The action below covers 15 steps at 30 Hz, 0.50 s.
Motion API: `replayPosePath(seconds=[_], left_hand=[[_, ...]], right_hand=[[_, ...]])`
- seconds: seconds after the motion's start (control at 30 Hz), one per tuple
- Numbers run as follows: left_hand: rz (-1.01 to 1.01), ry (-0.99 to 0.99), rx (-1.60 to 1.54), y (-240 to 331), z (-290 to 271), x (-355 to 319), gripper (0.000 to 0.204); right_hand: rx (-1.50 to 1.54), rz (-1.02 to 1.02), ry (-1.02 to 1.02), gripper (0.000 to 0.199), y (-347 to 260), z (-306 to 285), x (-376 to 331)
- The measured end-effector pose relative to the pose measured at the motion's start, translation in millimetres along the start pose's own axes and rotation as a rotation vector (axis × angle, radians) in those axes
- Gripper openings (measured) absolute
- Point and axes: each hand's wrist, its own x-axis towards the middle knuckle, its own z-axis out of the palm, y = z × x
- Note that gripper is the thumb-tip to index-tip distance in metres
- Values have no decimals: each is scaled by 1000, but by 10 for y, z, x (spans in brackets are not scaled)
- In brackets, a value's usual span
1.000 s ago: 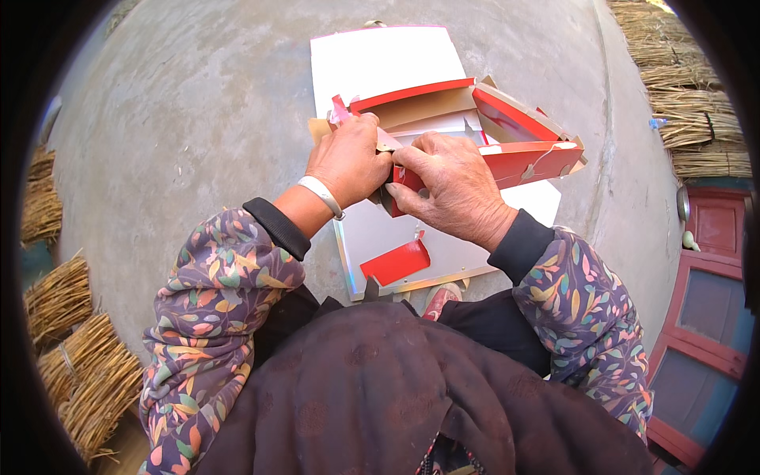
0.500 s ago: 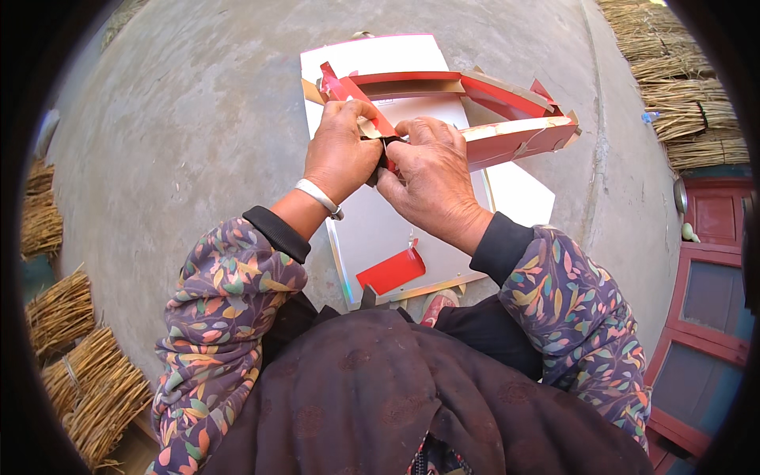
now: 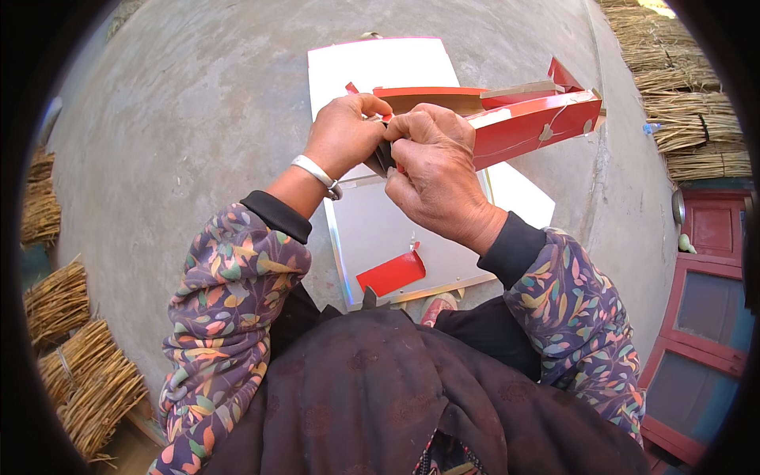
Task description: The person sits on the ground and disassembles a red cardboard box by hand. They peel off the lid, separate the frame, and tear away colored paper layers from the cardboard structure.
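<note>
A long red cardboard strip, folded like the torn side of a box, stretches out to the right of my hands. My left hand pinches its near end, with a bit of red showing by the fingertips. Close against it, my right hand is closed on the same strip, thumb and fingers bent. A dark edge shows between the two hands; what it is I cannot make out. Below lies a flattened cardboard box with a grey inner face and white flaps. On it rests a small torn red cardboard piece.
Concrete floor surrounds the cardboard. Bundles of dry stalks stand at the left and at the upper right. A red wooden door with dark panes is on the right. My shoe touches the near edge of the box.
The red strip has turned and shifted a little up and to the right. The red flap above my left hand is now mostly out of sight. My right fingers have curled tighter.
</note>
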Motion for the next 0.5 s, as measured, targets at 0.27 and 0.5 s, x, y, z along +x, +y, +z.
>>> replayPosePath(seconds=[0.27, 0.5], left_hand=[[-186, 252, -415, -58, -740, 241, 18], [-134, 412, -159, -104, -603, 215, 22]], right_hand=[[93, -117, 5, 12, 55, -404, -162], [-7, -169, 140, 43, 96, -559, 114]])
